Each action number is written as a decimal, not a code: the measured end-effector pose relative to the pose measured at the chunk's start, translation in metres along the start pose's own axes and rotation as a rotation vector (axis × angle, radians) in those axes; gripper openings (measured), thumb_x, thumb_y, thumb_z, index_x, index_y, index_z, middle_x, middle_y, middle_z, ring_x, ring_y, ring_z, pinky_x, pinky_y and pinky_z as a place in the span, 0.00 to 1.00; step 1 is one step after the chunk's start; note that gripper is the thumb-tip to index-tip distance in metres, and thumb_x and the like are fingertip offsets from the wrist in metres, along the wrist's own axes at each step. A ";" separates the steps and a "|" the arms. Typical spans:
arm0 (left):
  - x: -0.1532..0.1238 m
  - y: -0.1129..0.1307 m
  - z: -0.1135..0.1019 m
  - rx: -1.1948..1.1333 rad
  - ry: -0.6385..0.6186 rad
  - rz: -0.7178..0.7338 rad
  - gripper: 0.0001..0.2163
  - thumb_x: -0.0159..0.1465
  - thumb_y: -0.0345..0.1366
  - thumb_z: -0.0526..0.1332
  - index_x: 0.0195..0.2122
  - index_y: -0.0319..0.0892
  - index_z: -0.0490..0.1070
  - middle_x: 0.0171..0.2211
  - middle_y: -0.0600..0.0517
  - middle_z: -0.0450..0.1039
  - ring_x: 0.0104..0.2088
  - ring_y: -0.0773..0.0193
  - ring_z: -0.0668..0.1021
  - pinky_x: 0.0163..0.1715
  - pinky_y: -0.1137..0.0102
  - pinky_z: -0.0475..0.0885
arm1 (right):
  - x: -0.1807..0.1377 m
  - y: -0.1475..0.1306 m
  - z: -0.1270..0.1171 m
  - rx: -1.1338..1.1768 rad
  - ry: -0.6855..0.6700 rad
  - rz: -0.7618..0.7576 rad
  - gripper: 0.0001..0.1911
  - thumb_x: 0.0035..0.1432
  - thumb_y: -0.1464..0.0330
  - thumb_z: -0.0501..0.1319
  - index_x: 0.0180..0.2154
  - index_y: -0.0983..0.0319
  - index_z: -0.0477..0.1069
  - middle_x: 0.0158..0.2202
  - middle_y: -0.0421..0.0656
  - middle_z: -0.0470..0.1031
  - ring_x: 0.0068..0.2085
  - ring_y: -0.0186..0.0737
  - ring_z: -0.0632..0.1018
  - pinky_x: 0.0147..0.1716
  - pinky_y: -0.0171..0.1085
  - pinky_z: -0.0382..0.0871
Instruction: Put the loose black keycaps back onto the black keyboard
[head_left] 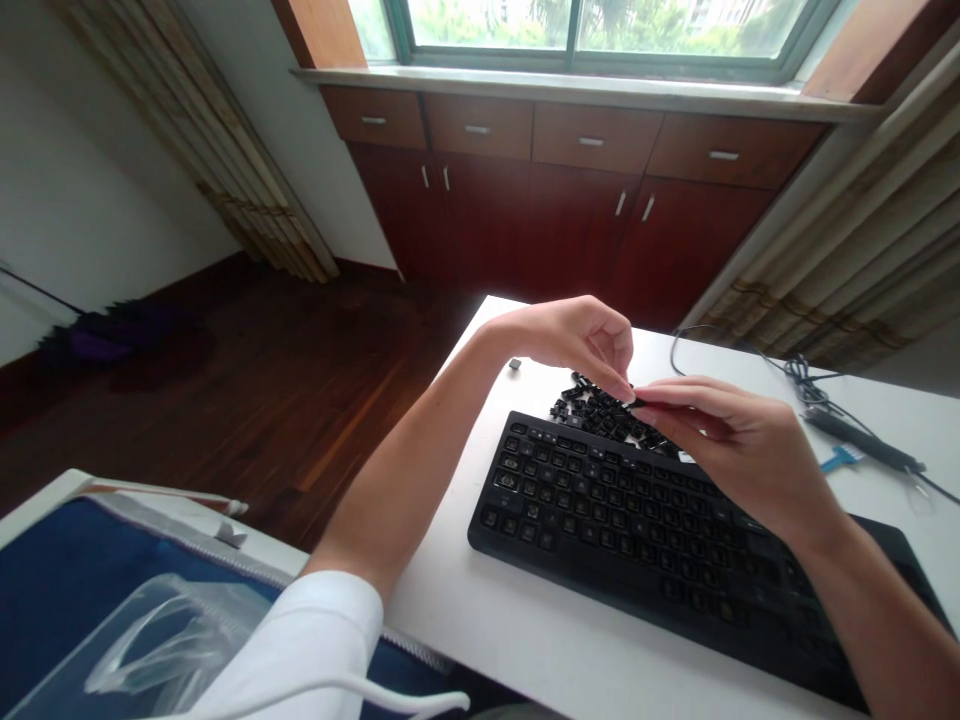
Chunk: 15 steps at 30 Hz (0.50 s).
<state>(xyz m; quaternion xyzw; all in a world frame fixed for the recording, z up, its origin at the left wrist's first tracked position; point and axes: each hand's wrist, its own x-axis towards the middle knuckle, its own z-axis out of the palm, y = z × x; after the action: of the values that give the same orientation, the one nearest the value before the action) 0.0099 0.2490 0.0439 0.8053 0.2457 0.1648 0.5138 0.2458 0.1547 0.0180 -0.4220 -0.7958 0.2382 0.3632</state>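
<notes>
A black keyboard [637,530] lies on the white table [525,630]. Behind it sits a pile of loose black keycaps [600,410]. My left hand [577,340] hovers above that pile, fingers curled, with thumb and forefinger pinched together. My right hand [720,440] is above the keyboard's upper edge, fingers pressed together, and its fingertips meet those of the left hand around a small dark keycap [636,401]. A single keycap [515,364] lies apart near the table's far left edge.
A black cable [795,375] and a dark pen-like tool [862,445] with a blue piece [840,458] lie at the table's right. A blue zip bag with clear plastic [112,600] sits at the lower left. Wooden cabinets [570,200] stand under the window.
</notes>
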 end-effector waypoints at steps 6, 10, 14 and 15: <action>-0.016 0.001 -0.016 0.696 -0.083 -0.523 0.15 0.47 0.46 0.74 0.33 0.44 0.81 0.33 0.51 0.82 0.32 0.59 0.80 0.31 0.69 0.69 | -0.009 0.006 0.039 -0.118 -0.122 -0.048 0.07 0.61 0.67 0.66 0.42 0.56 0.80 0.41 0.40 0.83 0.41 0.40 0.83 0.44 0.39 0.78; -0.010 -0.001 -0.009 0.684 -0.330 -0.687 0.22 0.42 0.52 0.75 0.34 0.44 0.83 0.37 0.48 0.82 0.37 0.54 0.79 0.35 0.68 0.69 | -0.011 0.008 0.061 -0.176 -0.135 -0.097 0.07 0.62 0.68 0.66 0.42 0.58 0.80 0.42 0.40 0.83 0.41 0.40 0.82 0.45 0.39 0.78; -0.001 -0.007 -0.002 0.682 -0.387 -0.677 0.22 0.38 0.52 0.76 0.31 0.44 0.83 0.37 0.48 0.82 0.39 0.53 0.78 0.37 0.68 0.69 | -0.012 0.009 0.068 -0.196 -0.171 -0.155 0.07 0.63 0.70 0.64 0.42 0.58 0.80 0.42 0.40 0.83 0.42 0.39 0.82 0.45 0.38 0.77; 0.001 -0.008 0.000 0.687 -0.398 -0.681 0.22 0.37 0.51 0.76 0.31 0.44 0.83 0.36 0.49 0.82 0.39 0.52 0.78 0.37 0.68 0.69 | -0.012 0.009 0.069 -0.197 -0.170 -0.163 0.07 0.63 0.70 0.64 0.42 0.58 0.80 0.42 0.40 0.83 0.42 0.38 0.82 0.46 0.38 0.77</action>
<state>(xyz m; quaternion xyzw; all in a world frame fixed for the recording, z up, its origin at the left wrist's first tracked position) 0.0086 0.2527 0.0367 0.8177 0.4310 -0.2580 0.2813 0.2015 0.1443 -0.0359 -0.3680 -0.8747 0.1635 0.2695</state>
